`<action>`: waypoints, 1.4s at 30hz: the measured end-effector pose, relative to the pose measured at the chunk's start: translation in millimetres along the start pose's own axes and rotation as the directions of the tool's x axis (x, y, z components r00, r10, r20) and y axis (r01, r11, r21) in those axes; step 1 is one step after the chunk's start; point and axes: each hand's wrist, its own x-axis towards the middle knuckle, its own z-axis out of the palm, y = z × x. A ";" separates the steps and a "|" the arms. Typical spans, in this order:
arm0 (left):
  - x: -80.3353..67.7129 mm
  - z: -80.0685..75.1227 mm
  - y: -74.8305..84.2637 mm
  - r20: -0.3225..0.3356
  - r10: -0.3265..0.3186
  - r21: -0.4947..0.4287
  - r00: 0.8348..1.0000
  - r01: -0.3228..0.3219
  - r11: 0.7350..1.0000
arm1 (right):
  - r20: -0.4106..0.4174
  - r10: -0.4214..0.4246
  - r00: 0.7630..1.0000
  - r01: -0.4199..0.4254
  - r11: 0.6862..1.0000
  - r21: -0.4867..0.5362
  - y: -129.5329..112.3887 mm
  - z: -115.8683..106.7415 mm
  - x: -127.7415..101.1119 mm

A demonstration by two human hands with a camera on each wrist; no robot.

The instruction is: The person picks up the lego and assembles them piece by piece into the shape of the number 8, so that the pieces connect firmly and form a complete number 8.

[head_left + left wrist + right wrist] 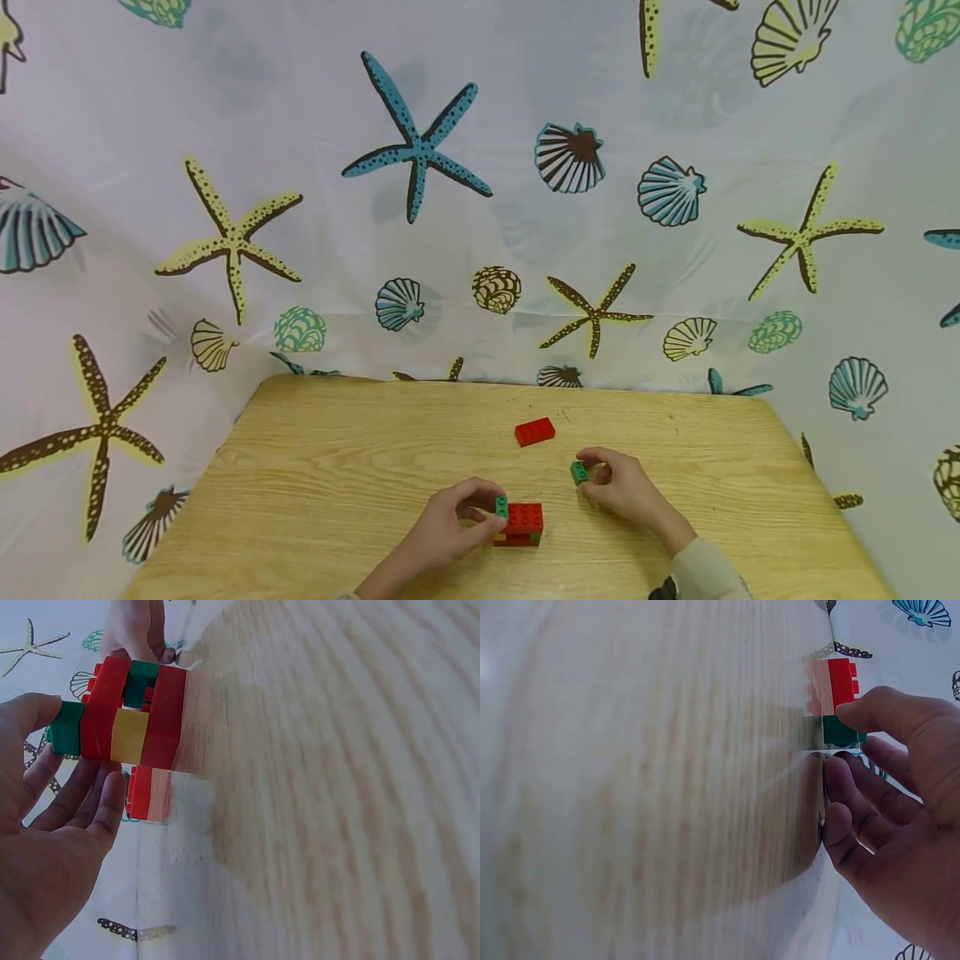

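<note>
My left hand [450, 527] pinches a small green brick [66, 729] at the left end of a stacked block build. That build has a red brick [525, 515] on top, a yellow brick [129, 736] and another green brick [140, 684] in the middle layer, and a red brick [163, 718] at the bottom. A gap shows between the two middle bricks. To the right, my right hand [624, 487] holds a second small green brick [579, 472] between thumb and index finger, low at the tabletop. Its other fingers are bent near the wood in the right wrist view.
A loose red brick [535, 432] lies farther back on the wooden table [337, 450], beyond both hands. White cloth [465, 242] printed with starfish and shells hangs behind the table and along its sides.
</note>
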 end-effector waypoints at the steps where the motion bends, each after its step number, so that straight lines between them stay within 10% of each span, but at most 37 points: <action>1: 0.0 0.1 0.0 0.000 -0.002 -0.001 1.000 0.002 1.000 | 0.002 0.000 1.000 0.000 1.000 0.000 0.2 0.0 0.1; 42: -0.8 -0.8 -2.5 -0.002 -0.007 -0.004 1.000 0.007 1.000 | -0.008 -0.041 0.999 0.041 0.996 0.082 -23.9 10.5 -9.3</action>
